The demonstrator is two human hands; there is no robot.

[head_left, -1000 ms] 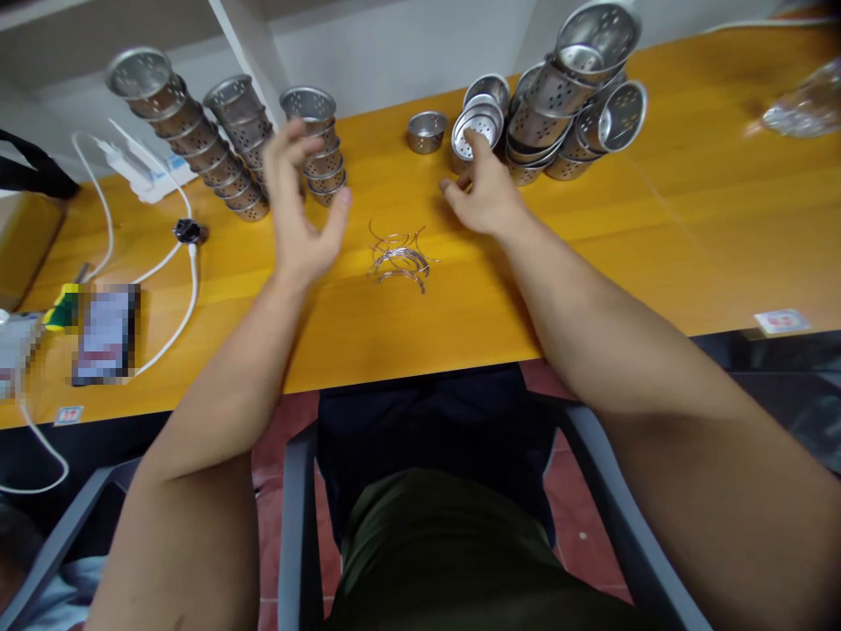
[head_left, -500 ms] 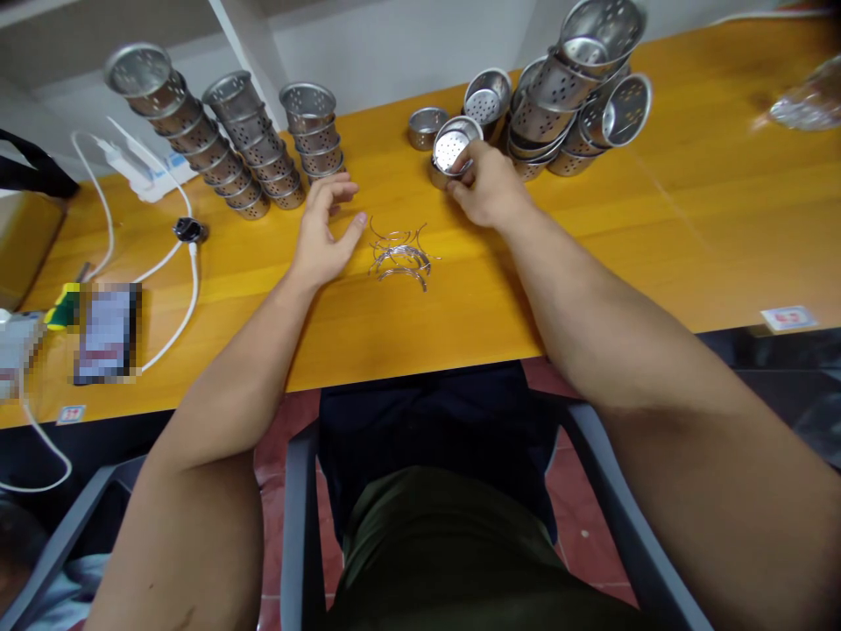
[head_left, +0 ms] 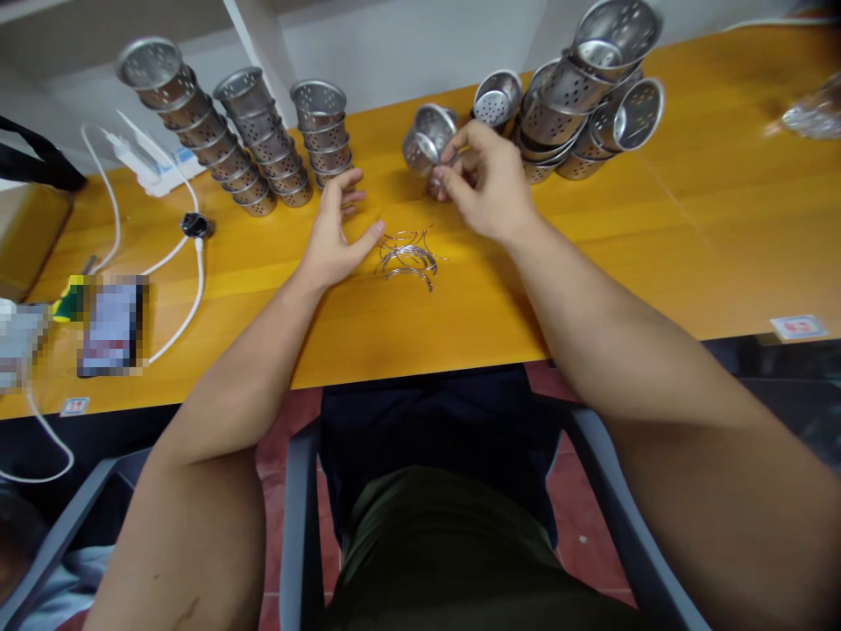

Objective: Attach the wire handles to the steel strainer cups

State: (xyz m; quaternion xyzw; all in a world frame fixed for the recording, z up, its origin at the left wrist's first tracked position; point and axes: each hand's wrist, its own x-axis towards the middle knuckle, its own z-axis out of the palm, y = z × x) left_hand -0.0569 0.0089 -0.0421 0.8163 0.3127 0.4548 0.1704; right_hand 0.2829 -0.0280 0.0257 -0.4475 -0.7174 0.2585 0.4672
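My right hand (head_left: 490,184) pinches a perforated metal cup (head_left: 420,149) between thumb and fingers, tilted and slightly blurred. Part of another shallow metal cup seems to show behind it, mostly covered. My left hand (head_left: 335,232) is open, palm facing inward with fingers apart, and holds nothing. It hovers just in front of the nearest stack of perforated cups (head_left: 321,136). Between my two hands, a small heap of curved metal wires (head_left: 408,256) lies on the wooden table (head_left: 420,337).
Two more leaning cup stacks (head_left: 253,123) stand at the back left. A larger pile of cups (head_left: 558,96) rises at the back right, beside a single tilted cup (head_left: 498,98). At left are a phone (head_left: 111,324), white cables and a power strip (head_left: 164,171). Clear plastic (head_left: 815,109) lies far right.
My right hand has shifted the held cup left and turned it, so its side now shows more. My left hand stays open, almost in the same place.
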